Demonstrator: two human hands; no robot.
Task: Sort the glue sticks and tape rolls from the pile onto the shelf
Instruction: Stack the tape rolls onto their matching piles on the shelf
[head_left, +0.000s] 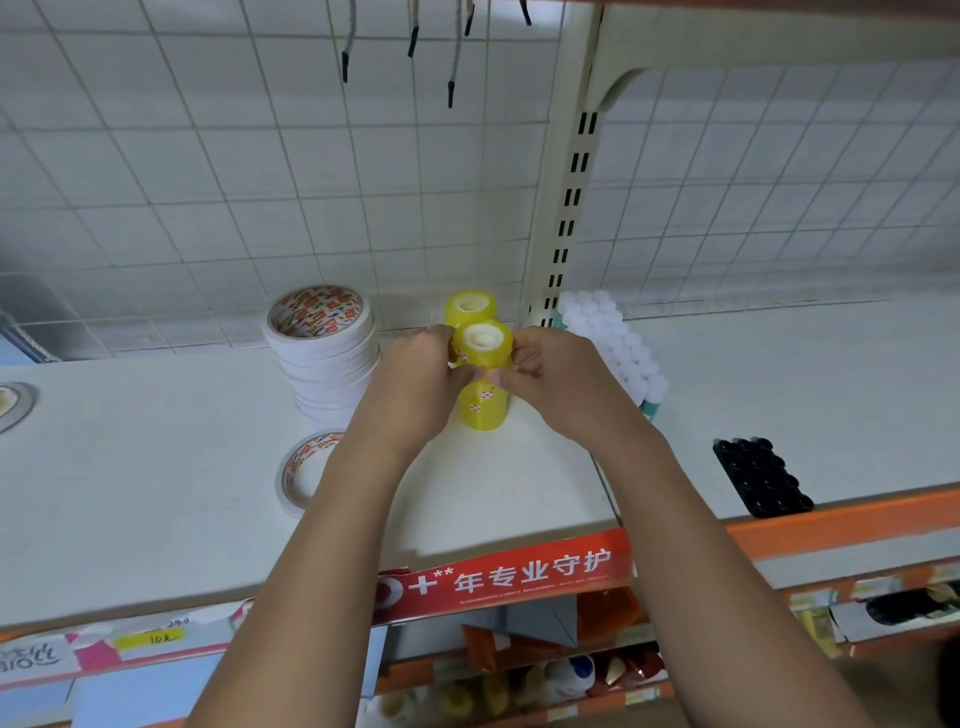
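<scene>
The person's left fingertips (466, 372) and right fingertips (500, 376) meet at the front of a yellow tape column (483, 409), about halfway up it. The fingers of both hands curl round its upper rolls. The left hand (415, 379) grips it from the left side and the right hand (556, 374) from the right. The column's base stands on the white shelf (156, 467), and its white core shows at the top.

Just behind the column stands a second yellow column (470, 306), close to the wire grid back (260, 156). To the column's left, near it, is a tall stack of white tape rolls (324, 353) that leans a little. In front of that stack a single white roll (304, 473) lies flat, partly hidden by the left forearm. To the column's right, behind the right hand, white-capped glue sticks (608, 332) stand packed together at the foot of the slotted upright (569, 208). Farther right and nearer the shelf's edge sits a block of black-capped sticks (761, 478). Below the column, a red label strip (509, 574) runs along the shelf's front edge.
</scene>
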